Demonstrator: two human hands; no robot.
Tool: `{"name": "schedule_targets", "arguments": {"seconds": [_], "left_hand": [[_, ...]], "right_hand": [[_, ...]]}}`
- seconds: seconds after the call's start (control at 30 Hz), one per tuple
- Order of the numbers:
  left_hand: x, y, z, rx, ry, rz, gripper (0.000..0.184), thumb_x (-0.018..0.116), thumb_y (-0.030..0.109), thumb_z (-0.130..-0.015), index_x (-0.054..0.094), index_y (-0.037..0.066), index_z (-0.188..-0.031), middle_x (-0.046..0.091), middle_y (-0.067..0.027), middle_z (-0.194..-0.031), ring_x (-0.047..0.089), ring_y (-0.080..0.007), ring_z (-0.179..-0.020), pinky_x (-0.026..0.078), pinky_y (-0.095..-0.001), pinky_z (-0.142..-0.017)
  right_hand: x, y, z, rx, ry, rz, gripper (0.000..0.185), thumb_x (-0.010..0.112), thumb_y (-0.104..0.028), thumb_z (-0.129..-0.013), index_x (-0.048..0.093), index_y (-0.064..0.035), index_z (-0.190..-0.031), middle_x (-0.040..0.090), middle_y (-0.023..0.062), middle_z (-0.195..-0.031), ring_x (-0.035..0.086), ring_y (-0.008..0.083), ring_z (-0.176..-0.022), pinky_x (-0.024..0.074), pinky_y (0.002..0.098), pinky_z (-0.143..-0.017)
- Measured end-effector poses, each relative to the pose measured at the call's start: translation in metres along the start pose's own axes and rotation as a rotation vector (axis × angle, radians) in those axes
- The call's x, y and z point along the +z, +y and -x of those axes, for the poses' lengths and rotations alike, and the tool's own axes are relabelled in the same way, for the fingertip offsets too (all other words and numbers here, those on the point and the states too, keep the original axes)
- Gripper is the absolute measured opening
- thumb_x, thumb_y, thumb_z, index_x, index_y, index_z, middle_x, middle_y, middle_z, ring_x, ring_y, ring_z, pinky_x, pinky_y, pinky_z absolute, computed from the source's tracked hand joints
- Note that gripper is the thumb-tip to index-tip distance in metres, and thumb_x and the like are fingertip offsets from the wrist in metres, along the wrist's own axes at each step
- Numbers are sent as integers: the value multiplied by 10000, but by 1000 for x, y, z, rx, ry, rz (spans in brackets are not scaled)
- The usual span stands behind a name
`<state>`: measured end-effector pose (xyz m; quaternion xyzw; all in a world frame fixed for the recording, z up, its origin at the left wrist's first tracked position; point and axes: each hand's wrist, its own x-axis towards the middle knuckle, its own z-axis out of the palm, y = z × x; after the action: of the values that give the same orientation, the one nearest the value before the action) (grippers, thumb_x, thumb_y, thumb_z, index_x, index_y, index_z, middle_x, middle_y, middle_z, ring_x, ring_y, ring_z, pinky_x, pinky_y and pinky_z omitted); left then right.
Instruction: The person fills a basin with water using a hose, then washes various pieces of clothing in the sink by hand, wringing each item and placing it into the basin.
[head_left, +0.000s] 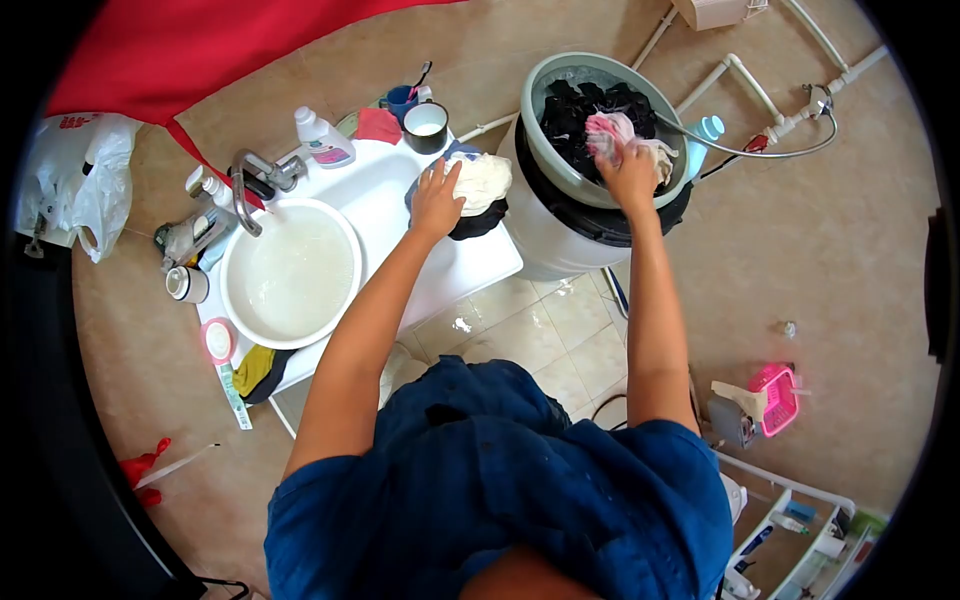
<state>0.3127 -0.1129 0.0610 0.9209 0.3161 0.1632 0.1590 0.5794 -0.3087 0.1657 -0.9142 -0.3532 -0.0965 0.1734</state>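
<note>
My left hand (438, 205) rests on a small pile of wet clothes at the right end of the white sink counter, its fingers spread. A cream cloth (482, 183) tops the pile, with dark and blue cloth (480, 221) under it. Over a grey-green basin (535, 85), my right hand (630, 175) grips a pink and white cloth (610, 130); its fingertips are partly hidden. Black clothes (570, 115) fill much of that basin, and a beige cloth (662, 160) lies beside my right hand.
The basin sits on a large white barrel (545, 245) with a black rim. On the counter stand a white washbowl of water (345, 235) under a faucet (242, 190), a detergent bottle (325, 140) and a dark mug (426, 128). A metal hose (740, 152) and a blue bottle (703, 145) are right of the basin.
</note>
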Motion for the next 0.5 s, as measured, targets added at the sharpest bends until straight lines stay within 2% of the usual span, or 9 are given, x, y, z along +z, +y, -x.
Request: {"name": "schedule_targets", "arguments": {"seconds": [0.1, 0.13, 0.17, 0.23, 0.27, 0.33, 0.37, 0.4, 0.5], "left_hand": [[10, 9, -10, -43, -61, -92, 811, 774, 271, -735, 396, 134, -1439, 445, -187, -1400, 440, -382, -1270, 385, -432, -1045], [12, 10, -14, -62, -56, -79, 810, 798, 301, -704, 428, 122, -1402, 505, -167, -1297, 489, -351, -1209, 411, -432, -1000], [14, 11, -16, -87, -103, -99, 783, 797, 299, -704, 443, 115, -1378, 513, -162, -1282, 498, -345, -1195, 418, -438, -984], [15, 14, -23, -131, -189, -141, 731, 796, 297, -705, 472, 102, -1331, 530, -153, -1252, 515, -333, -1168, 433, -450, -954], [9, 18, -25, -108, -168, -139, 576, 782, 253, -721, 541, 77, -1214, 592, -160, -1167, 554, -327, -1113, 456, -448, -912], [14, 17, -27, -102, -76, 25, 481, 761, 205, -735, 574, 71, -1159, 624, -165, -1094, 571, -337, -1058, 459, -432, -902], [15, 16, -29, -101, -27, 108, 435, 750, 180, -742, 591, 69, -1131, 640, -168, -1058, 579, -342, -1031, 461, -424, -897], [13, 24, -28, -113, 101, 230, 341, 699, 135, -774, 602, 41, -1087, 656, -197, -1025, 593, -384, -989, 467, -421, -887], [-12, 41, -22, -267, 301, 597, 321, 682, 142, -799, 589, 22, -1083, 651, -217, -1052, 611, -399, -974, 482, -407, -851]], "right_hand": [[14, 13, 40, -9, -119, 7, 515, 654, -440, -836, 606, -155, -1262, 432, 212, -1407, 354, 393, -1333, 277, 644, -1050], [23, 16, 47, 17, -170, -22, 520, 656, -447, -835, 604, -160, -1266, 414, 202, -1426, 346, 390, -1341, 244, 656, -1066], [28, 16, 53, 0, -193, 1, 540, 656, -450, -836, 589, -157, -1285, 389, 204, -1447, 334, 388, -1353, 229, 660, -1070], [37, 11, 63, -27, -99, 49, 544, 689, -383, -818, 578, -131, -1287, 373, 201, -1458, 331, 391, -1354, 220, 657, -1072], [37, 6, 67, -72, 2, 22, 540, 700, -356, -807, 578, -122, -1278, 377, 199, -1455, 331, 392, -1353, 219, 654, -1074], [32, -10, 69, -168, 208, -29, 535, 724, -301, -785, 578, -104, -1261, 384, 194, -1449, 332, 394, -1351, 218, 649, -1077], [24, -23, 70, -244, 286, -86, 496, 744, -205, -754, 592, -92, -1212, 442, 198, -1390, 362, 395, -1328, 283, 604, -1054], [25, -32, 69, -334, 288, -175, 477, 740, -159, -742, 601, -86, -1192, 447, 200, -1384, 392, 398, -1304, 316, 563, -1049], [35, -62, 80, -534, 148, -367, 444, 720, -61, -710, 622, -69, -1144, 469, 202, -1359, 480, 401, -1221, 403, 464, -1011]]}}
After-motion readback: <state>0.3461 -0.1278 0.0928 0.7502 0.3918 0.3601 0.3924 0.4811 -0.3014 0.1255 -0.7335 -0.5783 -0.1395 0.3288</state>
